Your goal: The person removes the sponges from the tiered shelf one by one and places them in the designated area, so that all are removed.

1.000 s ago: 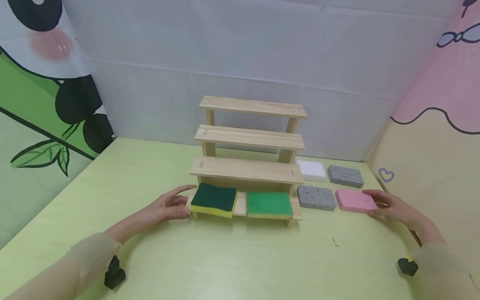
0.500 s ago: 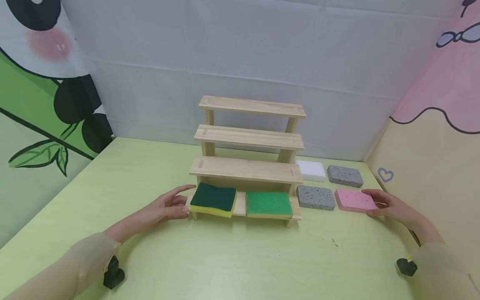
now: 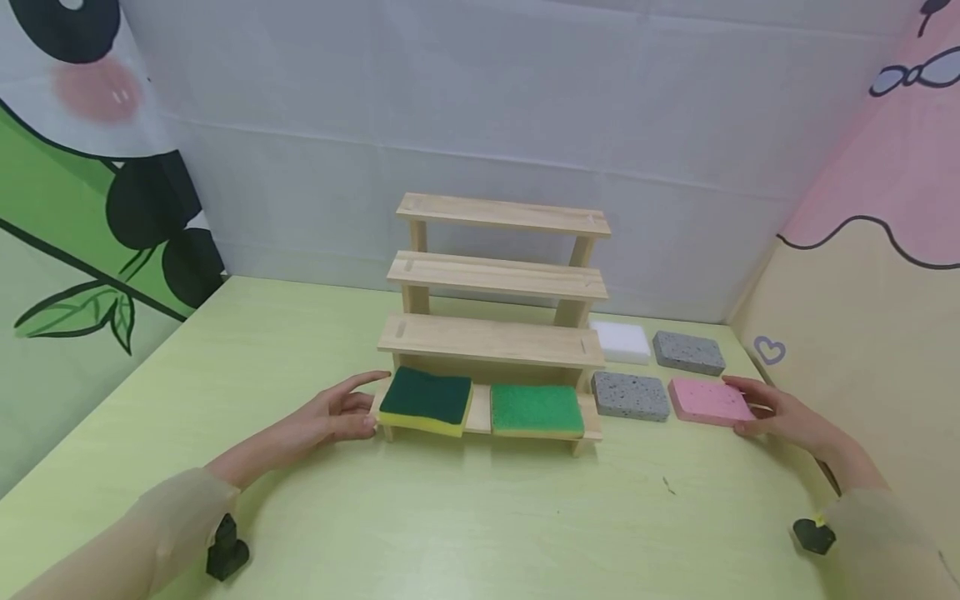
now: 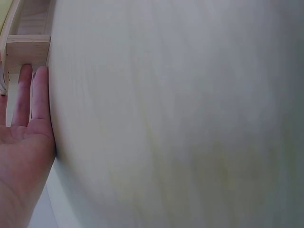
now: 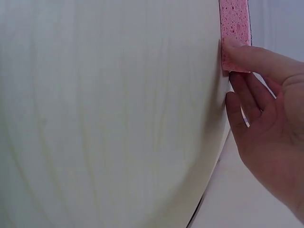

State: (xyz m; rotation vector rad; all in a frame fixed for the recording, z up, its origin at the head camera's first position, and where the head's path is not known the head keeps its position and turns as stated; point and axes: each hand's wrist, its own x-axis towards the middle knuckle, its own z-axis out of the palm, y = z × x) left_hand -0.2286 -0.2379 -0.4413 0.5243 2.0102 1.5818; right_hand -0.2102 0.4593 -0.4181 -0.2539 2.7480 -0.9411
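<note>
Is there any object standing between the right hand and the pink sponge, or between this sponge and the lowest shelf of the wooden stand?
Nothing visible separates the right hand from the pink sponge, which it grips. Between that sponge and the lowest shelf, the nearer speckled gray sponge lies flat on the table.

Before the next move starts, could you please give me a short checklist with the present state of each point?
1. Right hand grips the pink sponge: ok, at the sponge's right end.
2. Grip firm enough to lift: cannot tell.
3. Left hand at the left end of the wooden rack: ok, it appears to touch the wood.
4. Pink sponge free of the nearer gray sponge: cannot tell, they lie very close.
5. Dark green sponge straight on the bottom step: not ok, it sits askew.
6. Bright green sponge flat on that step: ok.
</note>
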